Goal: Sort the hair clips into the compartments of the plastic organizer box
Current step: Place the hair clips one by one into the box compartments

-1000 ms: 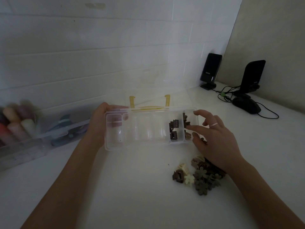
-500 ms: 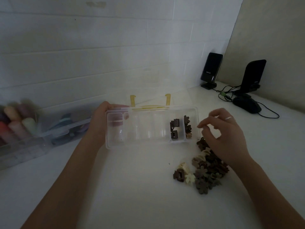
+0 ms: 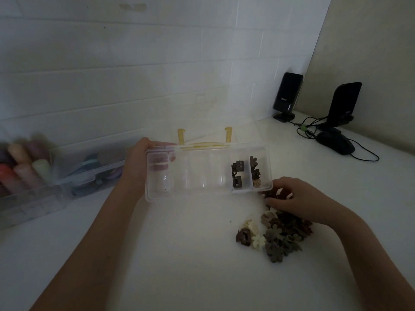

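A clear plastic organizer box (image 3: 202,194) with yellow latches and an open lid sits tilted on the white counter. My left hand (image 3: 137,167) grips its left end, fingers showing through the leftmost compartment. Dark brown claw clips (image 3: 238,175) lie in the second compartment from the right, and brown flower clips (image 3: 256,170) in the rightmost. A pile of brown, grey and cream hair clips (image 3: 280,232) lies in front of the box's right end. My right hand (image 3: 292,198) reaches down onto the pile's far edge, fingers curled around a dark clip (image 3: 272,194).
A second clear bin (image 3: 56,180) with coloured items stands at the left against the tiled wall. Two black speakers (image 3: 287,95) and a black mouse (image 3: 335,143) with cables sit at the back right.
My right hand dropped from the box's right compartment, where it hovered with fingers spread, down onto the clip pile. My left hand and the box stayed put.
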